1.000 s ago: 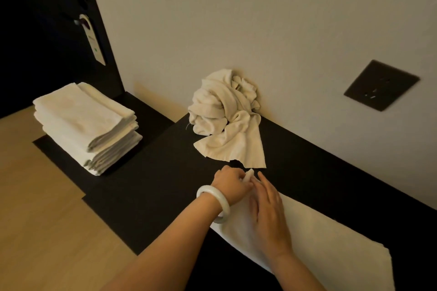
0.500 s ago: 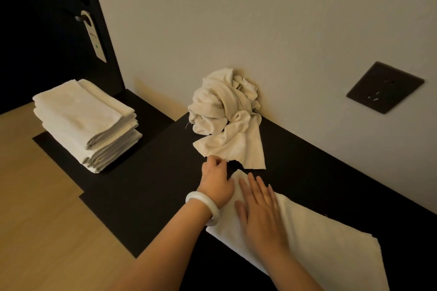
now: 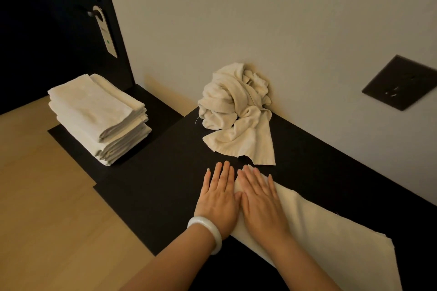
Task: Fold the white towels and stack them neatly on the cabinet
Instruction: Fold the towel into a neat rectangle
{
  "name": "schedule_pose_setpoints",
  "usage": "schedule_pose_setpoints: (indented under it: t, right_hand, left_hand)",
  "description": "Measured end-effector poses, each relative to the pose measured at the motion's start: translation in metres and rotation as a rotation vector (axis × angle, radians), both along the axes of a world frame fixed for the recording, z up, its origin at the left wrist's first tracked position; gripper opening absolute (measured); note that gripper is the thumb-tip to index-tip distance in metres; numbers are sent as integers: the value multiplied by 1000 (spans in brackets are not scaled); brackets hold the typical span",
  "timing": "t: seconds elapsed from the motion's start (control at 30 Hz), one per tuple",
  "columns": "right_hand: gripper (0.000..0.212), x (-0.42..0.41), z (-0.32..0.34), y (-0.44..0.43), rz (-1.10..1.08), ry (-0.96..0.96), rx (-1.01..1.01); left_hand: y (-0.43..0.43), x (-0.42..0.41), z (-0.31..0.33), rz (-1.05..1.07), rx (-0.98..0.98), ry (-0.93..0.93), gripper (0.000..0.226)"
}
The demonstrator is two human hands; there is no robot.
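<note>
A white towel (image 3: 331, 238) lies flat as a long folded strip on the black cabinet top (image 3: 153, 184), running from the middle toward the lower right. My left hand (image 3: 218, 198), with a white bangle on the wrist, lies flat with straight fingers at the strip's left end, partly on the cabinet. Beside it, touching, my right hand (image 3: 260, 198) presses flat on the towel. A crumpled heap of white towels (image 3: 236, 111) sits against the wall behind the hands. A neat stack of folded white towels (image 3: 99, 116) stands on the lower black surface at the left.
A pale wall runs behind the cabinet with a dark socket plate (image 3: 399, 82) at the right. A dark door with a hanging tag (image 3: 105, 30) is at the upper left. Wooden floor (image 3: 47, 220) lies to the left of the cabinet edge.
My left hand pinched the towel's corner a second ago; it has let go and now lies flat. Both hands now press side by side on the towel's left end.
</note>
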State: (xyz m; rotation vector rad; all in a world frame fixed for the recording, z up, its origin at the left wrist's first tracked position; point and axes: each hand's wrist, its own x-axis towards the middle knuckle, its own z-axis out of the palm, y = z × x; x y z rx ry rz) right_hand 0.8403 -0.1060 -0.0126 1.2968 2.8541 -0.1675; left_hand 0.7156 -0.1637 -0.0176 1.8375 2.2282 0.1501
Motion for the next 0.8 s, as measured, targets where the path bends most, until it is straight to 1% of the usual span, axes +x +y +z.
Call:
schedule_pose_setpoints:
  t: [0.07,0.17,0.23,0.3,0.33,0.37,0.43,0.53,0.6,0.7,0.8]
  right_hand:
    - [56,0,-2,10,-32,10,-58]
    - [57,0,9,16,-87,49,-59]
    - [55,9,17,9,-141,157,-7]
    - [53,31,22,-2,-229,256,60]
    - [53,45,23,-7,-291,257,85]
    - [54,60,23,-11,-369,217,81]
    - [57,85,18,-16,-519,112,-12]
    - [61,114,9,-20,-605,12,-137]
    - [65,136,6,-25,-652,-41,-113]
    - [68,177,12,-32,-823,-127,-36]
    - [70,195,17,-36,-892,-212,-40]
  left_hand:
    - [0,-1,-1,11,-17,3,62]
    - [0,-2,1,23,-15,23,61]
    - [0,-2,4,5,14,35,60]
    - [2,2,10,-101,66,44,61]
    - [4,7,12,-176,86,39,62]
    - [7,15,13,-243,94,32,62]
    - [13,29,12,-318,63,18,61]
    - [19,38,7,-319,-4,41,63]
    - [19,35,6,-331,-22,58,67]
    - [16,34,8,-336,-31,114,70]
    - [17,35,13,-332,-38,155,71]
